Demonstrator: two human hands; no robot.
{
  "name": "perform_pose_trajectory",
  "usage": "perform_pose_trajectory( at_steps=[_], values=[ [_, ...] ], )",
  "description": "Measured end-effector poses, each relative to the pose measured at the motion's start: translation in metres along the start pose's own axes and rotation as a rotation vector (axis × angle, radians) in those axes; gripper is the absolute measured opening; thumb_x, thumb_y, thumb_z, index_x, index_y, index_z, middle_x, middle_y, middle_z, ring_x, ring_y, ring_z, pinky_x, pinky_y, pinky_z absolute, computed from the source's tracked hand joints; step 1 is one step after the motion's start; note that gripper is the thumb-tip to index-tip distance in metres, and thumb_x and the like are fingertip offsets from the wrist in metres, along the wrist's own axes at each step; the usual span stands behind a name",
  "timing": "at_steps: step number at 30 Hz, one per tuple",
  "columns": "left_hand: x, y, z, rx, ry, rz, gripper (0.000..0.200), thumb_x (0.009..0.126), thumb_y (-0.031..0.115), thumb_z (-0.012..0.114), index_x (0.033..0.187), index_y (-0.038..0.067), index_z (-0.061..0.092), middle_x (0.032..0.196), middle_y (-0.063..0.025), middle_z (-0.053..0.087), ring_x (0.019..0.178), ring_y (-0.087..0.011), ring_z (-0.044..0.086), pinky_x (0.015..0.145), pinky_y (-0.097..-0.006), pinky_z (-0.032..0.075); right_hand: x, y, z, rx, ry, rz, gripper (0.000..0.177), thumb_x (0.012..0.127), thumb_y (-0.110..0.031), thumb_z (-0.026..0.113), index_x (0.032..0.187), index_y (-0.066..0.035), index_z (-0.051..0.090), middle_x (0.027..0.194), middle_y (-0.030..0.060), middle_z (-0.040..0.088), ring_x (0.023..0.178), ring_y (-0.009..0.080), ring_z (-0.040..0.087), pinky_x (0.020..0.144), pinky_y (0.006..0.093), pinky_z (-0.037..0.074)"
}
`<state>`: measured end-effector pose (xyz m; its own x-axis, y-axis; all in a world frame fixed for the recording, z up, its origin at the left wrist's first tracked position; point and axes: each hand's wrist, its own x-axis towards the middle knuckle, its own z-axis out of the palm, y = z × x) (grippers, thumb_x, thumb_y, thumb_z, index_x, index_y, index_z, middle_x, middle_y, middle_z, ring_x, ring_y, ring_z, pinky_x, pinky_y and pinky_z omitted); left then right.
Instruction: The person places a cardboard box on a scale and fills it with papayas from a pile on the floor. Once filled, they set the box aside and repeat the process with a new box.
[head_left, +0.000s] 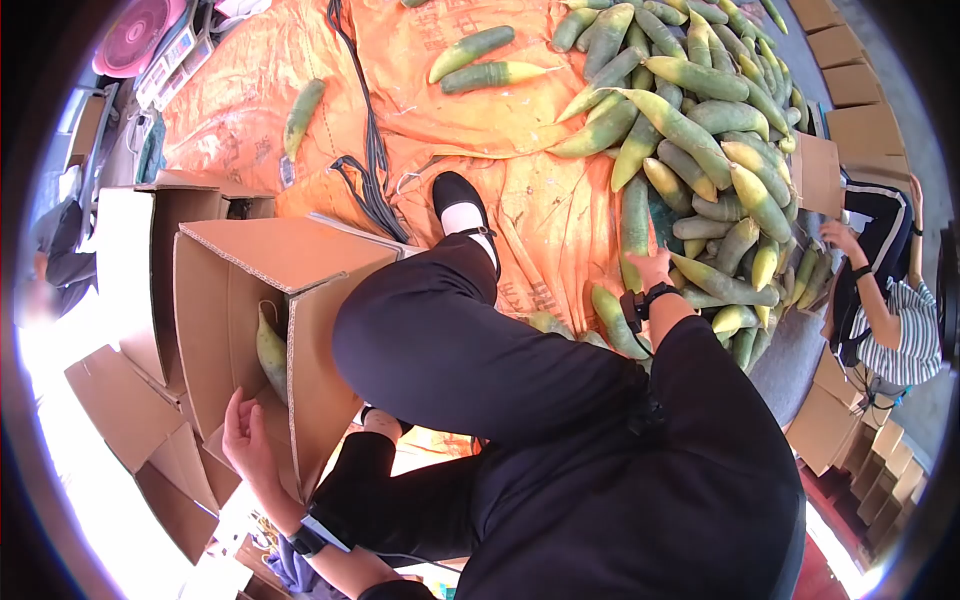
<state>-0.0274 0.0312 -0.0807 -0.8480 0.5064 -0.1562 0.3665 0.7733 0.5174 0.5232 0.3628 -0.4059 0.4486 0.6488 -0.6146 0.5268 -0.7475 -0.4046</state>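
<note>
- Green radishes (690, 140): the main heap lies at 2 o'clock on the orange sheet (540, 210), which likely serves as a liner between produce and ground.
- Right hand (652, 268): your arm extends toward 3 o'clock, to the edge of the heap, a position that probably spares you from leaning. Your fingers are at the lower end of an edge radish (634, 215) pointing to 12 o'clock; whether they grip it or merely rest there cannot be told.
- Left hand (248, 437): located at 8 o'clock, beside the cardboard box (316, 375). Your fingers are extended, slightly parted and hold nothing. Contact with the cardboard cannot be confirmed.
- Box placement: 9 o'clock, with the interior visible. At least one boxed radish (270, 352) stands tilted inside, root tip toward 12 o'clock; the wall probably supports it.
- Bent knee (375, 335): overlaps the box on its 3 o'clock side. If touching, it would steady the cardboard.
- Outlying produce: paired radishes (470, 53) lie near 12 o'clock and a lone radish (303, 115) between 10 and 11, well apart from the heap; the reason cannot be determined.
- Black cable (371, 145): runs across the sheet at 11 o'clock, between these two groups.
</note>
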Motion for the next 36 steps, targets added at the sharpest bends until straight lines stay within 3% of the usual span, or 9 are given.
perform_pose_trajectory(
  at_steps=[3,8,11,13,15,17,24,33,36],
  values=[
    [-0.002,0.005,-0.001,0.016,0.001,0.009,0.032,0.088,0.004,0.06,0.12,0.003,0.059,0.089,-0.0039,0.064,0.077,-0.0069,0.057,0.068,-0.0208,0.048,-0.052,-0.039,0.001,-0.433,-0.039,0.066,0.084,0.06,-0.02,0.084,0.128,0.002,0.039,0.117,0.0197,0.057,0.11,0.029,0.057,0.091,0.0381,0.046],
    [-0.004,0.002,-0.004,-0.013,0.003,0.011,0.032,0.087,0.003,0.059,0.12,0.004,0.059,0.089,-0.0041,0.064,0.077,-0.007,0.057,0.068,-0.0206,0.047,-0.03,-0.027,0.019,-0.473,-0.171,0.001,0.078,0.059,-0.033,0.083,0.122,-0.003,0.049,0.118,0.0168,0.059,0.111,0.0305,0.057,0.094,0.0394,0.047],
    [-0.002,0.006,-0.005,-0.019,0.024,0.001,0.032,0.087,0.004,0.06,0.119,0.004,0.06,0.089,-0.004,0.064,0.078,-0.0072,0.058,0.069,-0.021,0.048,-0.036,-0.025,0.023,-0.23,-0.144,-0.037,0.071,0.057,-0.029,0.084,0.113,0.002,0.054,0.109,0.0169,0.062,0.099,0.0267,0.062,0.084,0.0377,0.05],
    [-0.005,0.012,-0.007,-0.012,0.027,0.015,0.033,0.087,0.005,0.061,0.119,0.004,0.06,0.09,-0.0043,0.065,0.08,-0.0084,0.059,0.07,-0.0222,0.049,-0.043,-0.026,0.012,-0.053,-0.29,-0.194,0.051,0.064,-0.019,0.079,0.106,0.0,0.057,0.093,0.0122,0.063,0.079,0.0255,0.063,0.067,0.0381,0.051],
    [-0.009,0.018,-0.01,-0.111,0.034,0.024,0.033,0.086,0.005,0.061,0.119,0.004,0.06,0.091,-0.0056,0.065,0.081,-0.0104,0.061,0.072,-0.0235,0.049,-0.036,-0.014,0.01,0.195,-0.36,-0.104,0.03,0.076,-0.014,0.068,0.101,-0.003,0.056,0.081,0.0086,0.06,0.068,0.0216,0.06,0.058,0.0358,0.05],
    [-0.009,0.021,-0.012,-0.071,0.041,0.037,0.032,0.085,0.004,0.061,0.118,0.004,0.06,0.092,-0.0066,0.066,0.082,-0.0119,0.062,0.073,-0.0251,0.05,-0.036,-0.02,-0.006,0.147,-0.408,-0.108,0.026,0.079,-0.02,0.067,0.098,-0.006,0.055,0.074,0.0075,0.058,0.057,0.0215,0.058,0.049,0.035,0.048],
    [-0.016,0.039,-0.017,-0.135,0.032,0.048,0.033,0.084,0.004,0.061,0.117,0.003,0.06,0.093,-0.0088,0.066,0.083,-0.0146,0.064,0.074,-0.0263,0.051,-0.107,-0.092,-0.047,0.723,-0.755,0.322,0.039,0.077,-0.036,0.069,0.1,-0.01,0.051,0.08,0.0081,0.057,0.07,0.0208,0.058,0.062,0.0347,0.049],
    [-0.032,0.052,-0.028,-0.394,0.015,0.117,0.032,0.085,0.0,0.058,0.117,-0.001,0.058,0.093,-0.0073,0.065,0.083,-0.0105,0.061,0.075,-0.0231,0.048,-0.284,-0.238,-0.068,0.555,-1.014,-0.413,0.039,0.081,-0.022,0.068,0.112,-0.005,0.053,0.091,0.005,0.06,0.075,0.0134,0.06,0.064,0.0273,0.051],
    [-0.045,0.068,-0.033,-0.583,-0.026,0.135,0.038,0.087,0.002,0.056,0.124,-0.003,0.053,0.095,-0.0097,0.064,0.086,-0.0133,0.061,0.079,-0.0249,0.048,-0.367,-0.285,-0.061,0.501,-1.215,-0.723,0.058,0.079,-0.014,0.069,0.13,-0.004,0.042,0.104,0.0056,0.058,0.089,0.0128,0.059,0.071,0.0286,0.053]
  ],
)
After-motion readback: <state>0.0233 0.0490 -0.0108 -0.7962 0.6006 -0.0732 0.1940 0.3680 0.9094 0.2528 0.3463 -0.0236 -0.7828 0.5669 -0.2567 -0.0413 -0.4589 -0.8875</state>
